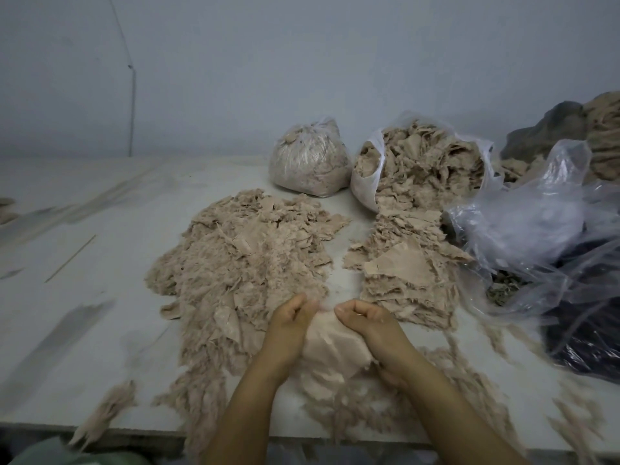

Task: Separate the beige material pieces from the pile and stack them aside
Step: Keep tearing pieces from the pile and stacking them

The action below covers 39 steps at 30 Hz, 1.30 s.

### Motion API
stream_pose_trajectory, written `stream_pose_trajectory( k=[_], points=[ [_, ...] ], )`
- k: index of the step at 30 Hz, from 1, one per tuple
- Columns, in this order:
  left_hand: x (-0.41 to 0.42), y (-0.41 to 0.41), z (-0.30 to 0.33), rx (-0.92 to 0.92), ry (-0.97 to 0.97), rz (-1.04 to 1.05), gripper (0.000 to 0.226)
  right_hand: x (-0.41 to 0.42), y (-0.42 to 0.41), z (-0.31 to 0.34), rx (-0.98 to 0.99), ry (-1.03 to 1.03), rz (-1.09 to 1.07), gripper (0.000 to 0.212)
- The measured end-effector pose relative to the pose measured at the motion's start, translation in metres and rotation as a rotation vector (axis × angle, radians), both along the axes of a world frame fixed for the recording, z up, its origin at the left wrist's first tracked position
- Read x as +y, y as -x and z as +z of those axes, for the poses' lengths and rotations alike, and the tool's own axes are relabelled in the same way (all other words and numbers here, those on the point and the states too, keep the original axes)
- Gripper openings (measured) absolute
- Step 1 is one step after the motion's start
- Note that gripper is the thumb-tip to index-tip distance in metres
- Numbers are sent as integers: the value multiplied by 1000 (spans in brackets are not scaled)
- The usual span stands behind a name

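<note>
A broad loose pile of beige fibrous pieces (241, 263) spreads over the middle of the white table (100, 297). To its right lies a neater stack of flat beige pieces (402, 273). Near the front edge, my left hand (290, 322) and my right hand (365, 320) both pinch the top edge of one beige piece (330, 354) between curled fingers, the hands a short gap apart. The piece hangs down between my forearms, over more frayed scraps.
At the back stand a tied clear bag of beige scraps (308, 159) and an open bag spilling beige pieces (419, 162). Crumpled clear plastic over dark material (543, 236) fills the right side. Loose fibres (104, 411) lie at the front edge.
</note>
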<state>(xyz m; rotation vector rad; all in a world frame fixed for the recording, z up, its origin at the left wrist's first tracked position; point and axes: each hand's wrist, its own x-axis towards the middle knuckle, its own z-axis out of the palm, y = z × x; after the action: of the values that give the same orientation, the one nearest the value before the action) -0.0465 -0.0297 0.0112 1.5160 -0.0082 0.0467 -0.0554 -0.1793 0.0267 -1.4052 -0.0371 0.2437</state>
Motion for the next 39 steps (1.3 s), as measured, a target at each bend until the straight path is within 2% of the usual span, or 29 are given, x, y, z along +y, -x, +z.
stream_pose_trajectory(
  k=[4,6,9,10,12,14,15,17,19,21,24,27,29,33,35,37,39],
  points=[
    [8,0,6,27,102,197,30,-10,6,-7,-14,248,-122,29],
    [8,3,9,9,126,182,23,-16,9,-11,-45,402,-122,29],
    [7,6,11,20,114,95,21,-23,9,-11,-175,776,-131,24],
    [7,7,11,24,87,39,20,-23,9,-10,-224,781,-137,24],
    [4,10,13,30,31,-86,20,-15,11,-5,-295,612,-53,25],
    [-2,12,9,39,51,-160,24,-1,14,-5,-348,497,64,11],
    [-4,12,8,27,53,-135,24,4,15,-8,-378,500,46,11],
    [1,10,4,19,62,71,25,5,13,-16,-395,491,-70,30],
    [17,2,0,78,155,307,24,0,13,-21,-319,401,-157,38],
    [27,-5,-4,79,103,381,30,-6,11,-23,-223,232,-209,39],
    [8,-5,-8,66,15,270,37,-1,5,-20,-106,-40,-181,30],
    [-22,-2,-14,111,45,152,35,12,0,-14,-74,-210,-94,22],
    [-27,-5,-17,64,-46,235,35,12,-6,-14,-112,-170,-167,20],
    [-12,-14,-14,-40,-164,384,32,1,-22,-13,-235,167,-358,22],
    [2,-20,-15,-20,-194,428,33,-10,-38,-5,-236,228,-466,26],
    [17,-25,-20,19,-352,470,35,-29,-59,10,-215,215,-602,29],
    [29,-28,-25,83,-579,446,26,-56,-81,21,-228,478,-678,26]
  ],
)
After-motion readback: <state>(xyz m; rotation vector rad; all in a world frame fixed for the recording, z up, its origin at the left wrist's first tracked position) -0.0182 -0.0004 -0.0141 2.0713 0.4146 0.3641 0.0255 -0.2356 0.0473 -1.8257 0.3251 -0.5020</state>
